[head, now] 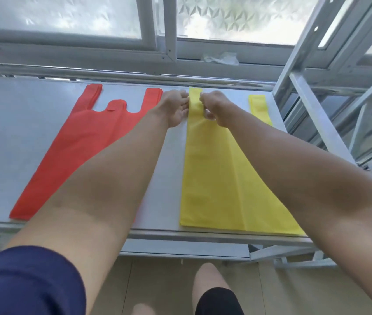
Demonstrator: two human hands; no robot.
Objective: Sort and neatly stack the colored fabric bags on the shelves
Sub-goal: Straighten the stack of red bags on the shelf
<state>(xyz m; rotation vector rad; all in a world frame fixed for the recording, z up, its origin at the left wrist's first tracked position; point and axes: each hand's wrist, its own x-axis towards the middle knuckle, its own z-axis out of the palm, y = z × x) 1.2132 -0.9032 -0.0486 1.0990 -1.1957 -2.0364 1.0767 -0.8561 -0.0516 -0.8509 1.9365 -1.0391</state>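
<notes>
A red fabric bag stack (85,142) lies flat on the grey shelf (10,133), handles pointing toward the window. To its right lies a yellow fabric bag stack (221,183), with one handle at the far right edge. My left hand (176,108) touches the left edge of the yellow bags' near handle (195,103), fingers fairly straight. My right hand (214,110) pinches the same handle from the right, fingers curled round it. My forearms cover part of both stacks.
A window frame (169,53) runs along the back of the shelf, with a crumpled clear plastic scrap (221,57) on the sill. A grey metal rack (316,110) stands at the right. The shelf's front edge (203,235) is near my legs.
</notes>
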